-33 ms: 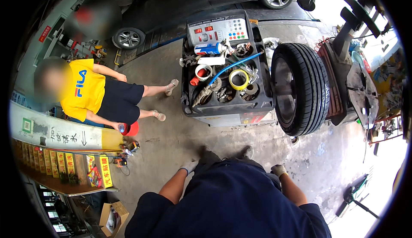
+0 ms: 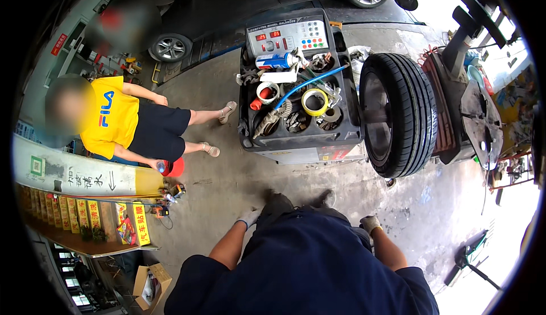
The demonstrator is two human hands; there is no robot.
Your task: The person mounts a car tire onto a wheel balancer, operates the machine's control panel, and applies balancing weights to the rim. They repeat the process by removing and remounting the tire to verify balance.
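Observation:
My left hand (image 2: pixel 249 218), in a pale work glove, hangs beside my left thigh, away from any tool. On the other side my right hand (image 2: pixel 371 224), gloved too, hangs by my right hip. Nothing shows in either hand, and their fingers are too small and partly hidden to read. In front of me stands a wheel balancer (image 2: pixel 261 142) with a lit control panel (image 2: pixel 287 37). A wheel with a black tire (image 2: pixel 406 116) sits upright on its shaft at the right.
The balancer's tray holds a blue spray can (image 2: pixel 274 61), yellow tape roll (image 2: pixel 314 102), white tape roll (image 2: pixel 268 92) and blue hose (image 2: pixel 301 89). A person in a yellow shirt (image 2: pixel 116 116) stands left by a red bucket (image 2: pixel 177 167). Behind is a dark car (image 2: pixel 239 8); an open carton (image 2: pixel 162 278) lies lower left.
The balancer and the wheel sit very slightly differently in the picture, as from a small head movement. My hands stay hanging at my sides.

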